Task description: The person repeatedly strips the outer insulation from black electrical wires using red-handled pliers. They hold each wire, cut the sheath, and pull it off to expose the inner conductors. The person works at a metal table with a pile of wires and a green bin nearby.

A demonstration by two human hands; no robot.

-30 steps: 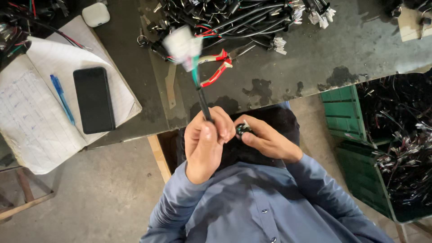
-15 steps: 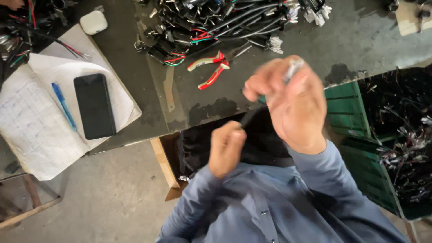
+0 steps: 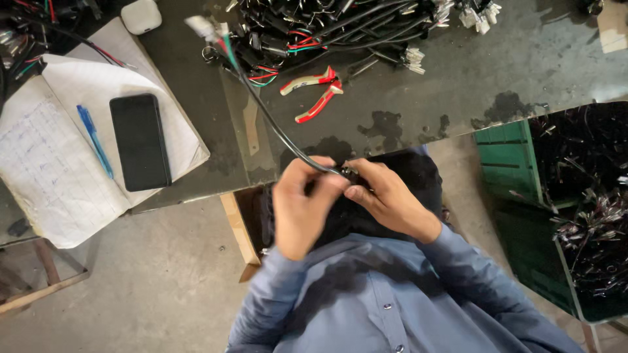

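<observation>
Between both hands (image 3: 347, 196), black cable (image 3: 275, 127).

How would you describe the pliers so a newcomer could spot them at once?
Start at the dark table and find the wire pile along its far edge. Just below that pile, above the hands, lie the pliers, spread open. Their red handles set them apart from the black cables around them.
</observation>
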